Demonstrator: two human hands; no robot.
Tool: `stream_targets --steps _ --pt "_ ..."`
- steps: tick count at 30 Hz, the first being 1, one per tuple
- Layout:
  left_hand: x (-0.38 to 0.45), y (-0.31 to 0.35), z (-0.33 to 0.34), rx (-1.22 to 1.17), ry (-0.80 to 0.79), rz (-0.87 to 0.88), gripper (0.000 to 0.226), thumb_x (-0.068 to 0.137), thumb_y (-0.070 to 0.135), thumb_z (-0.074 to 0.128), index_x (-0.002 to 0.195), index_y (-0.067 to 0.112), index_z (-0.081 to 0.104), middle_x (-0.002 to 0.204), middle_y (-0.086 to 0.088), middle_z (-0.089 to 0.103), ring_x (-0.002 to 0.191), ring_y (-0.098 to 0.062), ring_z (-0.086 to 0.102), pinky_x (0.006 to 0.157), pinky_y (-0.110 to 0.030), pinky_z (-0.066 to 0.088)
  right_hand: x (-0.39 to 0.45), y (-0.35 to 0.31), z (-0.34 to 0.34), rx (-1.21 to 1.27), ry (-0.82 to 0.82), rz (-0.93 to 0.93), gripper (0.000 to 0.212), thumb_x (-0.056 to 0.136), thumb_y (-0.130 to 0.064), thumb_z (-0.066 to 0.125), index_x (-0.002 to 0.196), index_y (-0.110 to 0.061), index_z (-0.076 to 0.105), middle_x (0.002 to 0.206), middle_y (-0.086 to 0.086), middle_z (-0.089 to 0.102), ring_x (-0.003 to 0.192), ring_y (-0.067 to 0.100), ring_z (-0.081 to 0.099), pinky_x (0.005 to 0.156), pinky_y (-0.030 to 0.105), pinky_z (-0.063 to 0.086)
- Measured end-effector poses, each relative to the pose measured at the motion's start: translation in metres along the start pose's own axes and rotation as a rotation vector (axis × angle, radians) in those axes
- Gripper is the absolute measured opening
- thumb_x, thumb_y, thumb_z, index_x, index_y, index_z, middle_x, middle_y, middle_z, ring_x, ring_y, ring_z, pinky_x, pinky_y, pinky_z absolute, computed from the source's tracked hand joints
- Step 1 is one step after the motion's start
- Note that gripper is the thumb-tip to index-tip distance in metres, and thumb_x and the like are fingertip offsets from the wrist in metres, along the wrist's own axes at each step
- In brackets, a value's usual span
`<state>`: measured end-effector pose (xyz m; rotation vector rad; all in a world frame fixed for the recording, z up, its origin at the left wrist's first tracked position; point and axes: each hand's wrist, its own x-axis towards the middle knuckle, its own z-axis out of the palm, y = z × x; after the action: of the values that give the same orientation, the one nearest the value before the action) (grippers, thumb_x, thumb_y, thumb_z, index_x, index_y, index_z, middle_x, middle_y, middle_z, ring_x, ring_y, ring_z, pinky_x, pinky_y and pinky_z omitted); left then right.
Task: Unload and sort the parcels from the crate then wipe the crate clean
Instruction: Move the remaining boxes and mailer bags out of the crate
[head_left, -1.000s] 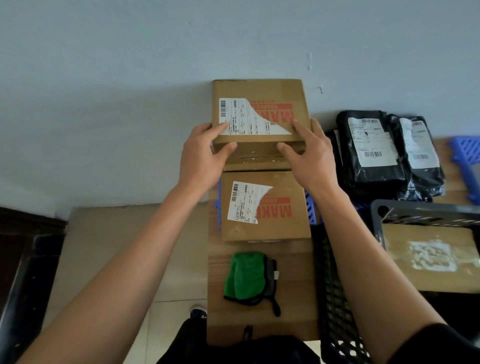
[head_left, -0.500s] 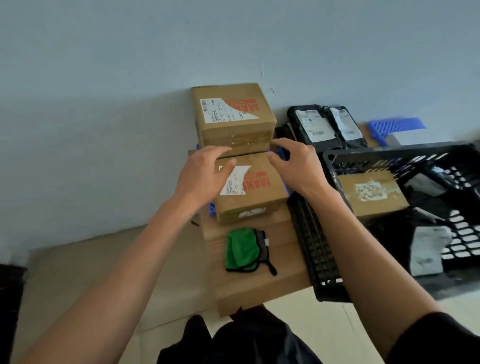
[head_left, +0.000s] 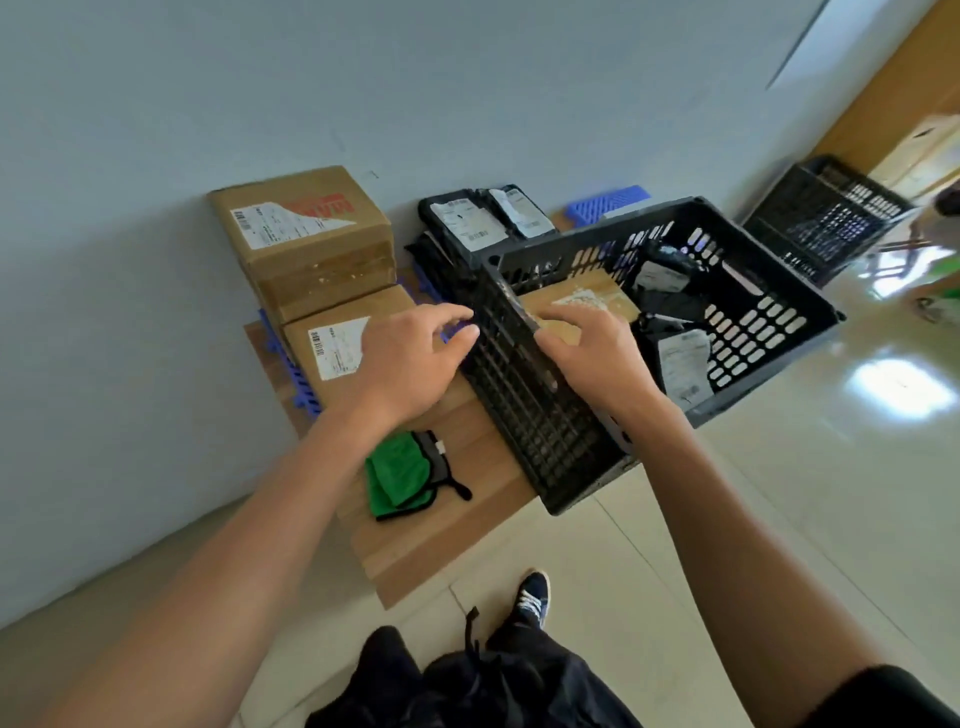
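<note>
While both hands hang over the crate's near wall, neither holds anything. My left hand (head_left: 410, 364) hovers with loose, relaxed fingers above the lower cardboard box (head_left: 343, 338) on the wooden board (head_left: 441, 540); my right hand (head_left: 587, 353) is inside the black crate (head_left: 524, 405), fingers spread, relaxed, just over a flat cardboard parcel (head_left: 582, 301). Contact with it: cannot tell.

That parcel lies at the crate's left end; black poly-bag parcels (head_left: 670, 291) fill the rest. Sorted already: two brown boxes, the upper box (head_left: 306, 234) stacked by the wall, and black bags (head_left: 478, 223) behind the crate. Green cloth (head_left: 405, 473) waits on the board for wiping.

Handling guess: the cardboard parcel looks stiff, flat, probably light to moderate; tape may be slick. Best taken by opposite side edges with both hands, lifted level over the rim. The bags look soft, floppy and slippery, so pinch a bunched fold, not the label.
</note>
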<state>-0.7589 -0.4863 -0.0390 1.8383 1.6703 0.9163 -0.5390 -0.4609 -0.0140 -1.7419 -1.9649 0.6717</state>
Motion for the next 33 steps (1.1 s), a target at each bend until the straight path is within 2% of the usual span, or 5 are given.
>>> stream_targets --steps 5,14,18,27,33 --pt "0.024 0.054 0.052 0.015 -0.033 0.083 0.03 0.101 0.036 0.061 0.127 0.026 0.071 0.12 0.005 0.071 0.109 -0.014 0.064 0.095 -0.033 0.051 -0.001 0.058 -0.038 0.034 0.013 0.077 0.035 0.1 -0.03 0.063 0.135 -0.026 0.067 0.118 -0.005 0.071 0.084 -0.004 0.063 0.073 0.01 0.045" --pt "0.07 0.133 0.159 0.047 -0.123 0.033 0.033 0.1 0.033 0.062 0.13 0.021 0.07 0.128 0.001 0.069 0.114 -0.015 0.063 0.095 -0.029 0.049 0.025 0.175 -0.119 0.071 0.01 0.087 0.037 0.1 -0.03 0.062 0.137 -0.026 0.065 0.132 -0.006 0.067 0.123 0.01 0.057 0.104 0.029 0.047" --pt "0.085 0.145 0.184 0.027 -0.099 -0.064 0.03 0.099 0.032 0.063 0.127 0.023 0.071 0.121 0.007 0.069 0.109 -0.011 0.063 0.091 -0.023 0.044 0.042 0.212 -0.137 0.079 -0.029 0.068 0.038 0.101 -0.03 0.062 0.138 -0.024 0.063 0.133 -0.004 0.066 0.112 0.002 0.054 0.083 0.01 0.04" --pt "0.111 0.125 0.217 -0.073 -0.129 -0.32 0.035 0.099 0.036 0.063 0.133 0.028 0.066 0.132 0.006 0.064 0.113 -0.007 0.06 0.088 -0.016 0.044 0.106 0.237 -0.152 -0.01 -0.19 -0.016 0.047 0.1 -0.034 0.062 0.145 -0.021 0.056 0.141 0.001 0.062 0.13 0.019 0.057 0.102 0.029 0.043" --pt "0.137 0.088 0.227 -0.154 -0.19 -0.529 0.048 0.098 0.048 0.062 0.143 0.035 0.055 0.156 0.009 0.045 0.142 -0.018 0.043 0.115 -0.036 0.036 0.164 0.23 -0.121 -0.146 -0.431 -0.017 0.055 0.099 -0.034 0.063 0.152 -0.026 0.048 0.142 0.007 0.059 0.099 0.016 0.059 0.082 0.026 0.044"
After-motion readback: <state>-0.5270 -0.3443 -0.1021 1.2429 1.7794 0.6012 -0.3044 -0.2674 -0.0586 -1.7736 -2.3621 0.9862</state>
